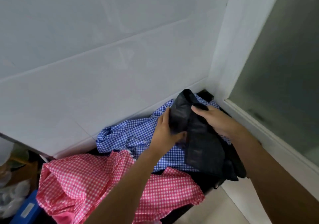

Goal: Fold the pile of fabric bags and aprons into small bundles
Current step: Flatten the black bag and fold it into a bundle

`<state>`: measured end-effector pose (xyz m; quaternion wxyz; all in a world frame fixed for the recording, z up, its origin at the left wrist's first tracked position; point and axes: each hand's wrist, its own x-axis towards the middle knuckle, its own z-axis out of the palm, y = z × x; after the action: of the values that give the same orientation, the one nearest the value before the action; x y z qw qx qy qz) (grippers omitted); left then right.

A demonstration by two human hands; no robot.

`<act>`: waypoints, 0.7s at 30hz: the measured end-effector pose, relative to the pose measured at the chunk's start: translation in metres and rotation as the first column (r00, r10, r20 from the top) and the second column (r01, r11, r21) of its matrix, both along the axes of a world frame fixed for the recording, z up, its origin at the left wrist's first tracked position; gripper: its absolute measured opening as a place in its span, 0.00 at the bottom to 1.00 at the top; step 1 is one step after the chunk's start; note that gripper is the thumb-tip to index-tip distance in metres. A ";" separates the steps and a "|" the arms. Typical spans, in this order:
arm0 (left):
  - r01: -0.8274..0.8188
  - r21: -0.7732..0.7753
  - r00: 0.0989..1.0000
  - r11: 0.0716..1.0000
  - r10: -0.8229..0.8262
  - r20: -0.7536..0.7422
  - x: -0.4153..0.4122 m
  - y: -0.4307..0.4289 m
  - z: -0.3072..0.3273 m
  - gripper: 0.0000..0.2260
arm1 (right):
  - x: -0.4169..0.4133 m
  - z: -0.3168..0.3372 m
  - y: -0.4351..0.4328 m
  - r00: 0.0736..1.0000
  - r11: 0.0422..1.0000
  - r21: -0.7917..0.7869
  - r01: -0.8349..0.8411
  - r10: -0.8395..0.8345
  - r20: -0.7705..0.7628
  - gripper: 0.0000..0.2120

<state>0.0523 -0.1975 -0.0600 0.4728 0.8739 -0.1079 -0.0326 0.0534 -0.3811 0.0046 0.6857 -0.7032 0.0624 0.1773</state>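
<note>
Black bag (195,134) x1, gingham aprons (138,137) x2

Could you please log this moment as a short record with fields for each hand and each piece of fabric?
left hand: grips the left edge of the dark fabric
right hand: grips the dark fabric from the right
dark fabric: partly folded, held over the pile
blue checked fabric: crumpled, under the hands, against the tiled wall
pink checked fabric: crumpled, nearest the camera, unfolded
</note>
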 end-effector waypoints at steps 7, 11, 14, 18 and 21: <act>-0.314 -0.017 0.909 0.949 0.306 0.285 0.033 -0.024 0.067 0.12 | 0.008 0.043 -0.069 0.949 0.996 -0.085 -0.028 0.053 0.312 0.19; -0.516 -0.157 0.814 0.842 0.539 0.218 0.039 -0.013 0.103 0.12 | 0.010 0.024 -0.096 0.967 0.905 -0.424 -0.028 0.132 0.219 0.36; -0.633 -0.162 0.745 0.757 0.653 0.137 0.039 0.002 0.114 0.14 | -0.017 -0.023 -0.092 0.964 0.766 -0.589 -0.257 0.246 -0.101 0.48; -0.720 -0.103 0.687 0.687 0.726 0.035 0.026 0.021 0.095 0.16 | -0.058 -0.091 -0.061 0.943 0.811 -0.485 -0.329 0.259 -0.208 0.48; -0.820 -0.136 0.568 0.556 0.819 -0.076 0.019 0.042 0.088 0.18 | -0.066 -0.121 -0.036 0.987 0.908 -0.388 -0.161 0.149 -0.061 0.41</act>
<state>0.0714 -0.1557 0.0281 0.5007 0.7839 0.3094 0.1975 -0.0127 -0.4171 -0.1162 0.5140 -0.8260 0.0510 0.2256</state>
